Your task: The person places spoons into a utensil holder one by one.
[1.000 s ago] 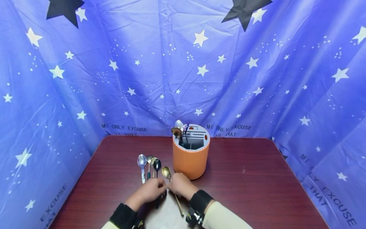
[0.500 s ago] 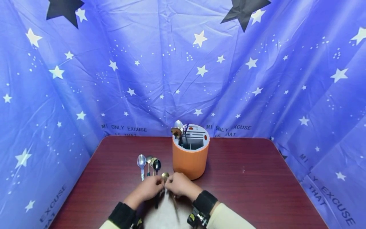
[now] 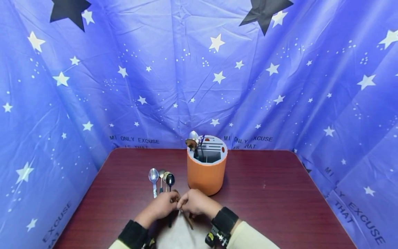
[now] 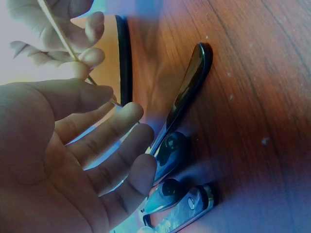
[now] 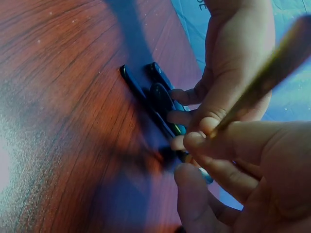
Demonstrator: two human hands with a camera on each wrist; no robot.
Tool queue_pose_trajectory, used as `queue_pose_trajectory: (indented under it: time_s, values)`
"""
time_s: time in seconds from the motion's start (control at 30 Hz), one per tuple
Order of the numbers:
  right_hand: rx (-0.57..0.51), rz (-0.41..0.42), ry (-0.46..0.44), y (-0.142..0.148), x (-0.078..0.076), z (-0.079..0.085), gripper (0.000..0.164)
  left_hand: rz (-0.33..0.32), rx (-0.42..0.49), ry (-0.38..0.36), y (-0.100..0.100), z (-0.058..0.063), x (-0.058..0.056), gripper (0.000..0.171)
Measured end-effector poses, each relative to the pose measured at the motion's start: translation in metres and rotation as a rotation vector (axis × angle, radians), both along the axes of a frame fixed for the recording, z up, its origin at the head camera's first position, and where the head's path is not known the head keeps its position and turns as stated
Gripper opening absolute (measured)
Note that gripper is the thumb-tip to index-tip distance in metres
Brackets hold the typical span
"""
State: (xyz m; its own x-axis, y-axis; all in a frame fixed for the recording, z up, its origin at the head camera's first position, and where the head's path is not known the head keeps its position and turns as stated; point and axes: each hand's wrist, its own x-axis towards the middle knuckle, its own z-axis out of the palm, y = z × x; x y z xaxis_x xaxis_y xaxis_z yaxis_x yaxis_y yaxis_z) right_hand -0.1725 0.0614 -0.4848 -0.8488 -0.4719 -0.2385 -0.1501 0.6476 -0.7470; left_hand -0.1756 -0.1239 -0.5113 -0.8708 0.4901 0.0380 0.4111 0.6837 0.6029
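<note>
Over the table's near middle, both hands have hold of a slim gold spoon [image 3: 189, 222]. My left hand [image 3: 162, 205] pinches it with thumb and index finger, the other fingers spread, as the left wrist view shows. My right hand [image 3: 197, 202] pinches the handle [image 5: 265, 80] a little further along, its tip pointing toward me. The spoon's bowl is mostly hidden behind the fingers. Just beyond and left of my left hand lie a silver spoon [image 3: 153, 175], a black spoon [image 3: 170, 179] and others, bowls pointing away; their handles [image 4: 192, 77] show in the left wrist view.
An orange round utensil holder [image 3: 206, 177] stands just beyond my right hand. Several spoons [image 3: 193, 139] lean upright in its left side. Blue star-printed cloth [image 3: 199, 86] surrounds the dark red table [image 3: 267, 193] at the back and sides.
The gold spoon has turned and shifted left toward my left hand, its bowl slipping behind the fingers. My hands have come together, and the left thumb and index finger now pinch it too.
</note>
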Motion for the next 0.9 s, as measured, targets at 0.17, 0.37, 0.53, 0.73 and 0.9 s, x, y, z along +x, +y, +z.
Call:
queue_pose_trajectory:
  time_s: [0.17, 0.37, 0.53, 0.73, 0.9]
  values:
    - [-0.004, 0.034, 0.046, 0.002, -0.002, 0.000, 0.017, 0.005, -0.002, -0.013, 0.001, 0.000, 0.000, 0.005]
    - [-0.072, 0.021, 0.151, 0.003, -0.008, 0.001, 0.011, 0.024, 0.003, -0.007, 0.002, 0.004, 0.001, 0.016]
    - [-0.137, -0.018, 0.168, 0.002, -0.010, 0.004, 0.007, 0.043, -0.001, -0.004, 0.003, 0.006, 0.001, 0.008]
    - [-0.248, -0.040, 0.120, 0.001, -0.008, 0.009, 0.005, 0.035, -0.037, 0.048, 0.004, 0.006, 0.002, 0.006]
    - [-0.271, -0.003, 0.101, 0.001, -0.006, 0.011, 0.011, 0.069, -0.016, 0.080, 0.004, 0.006, -0.002, 0.005]
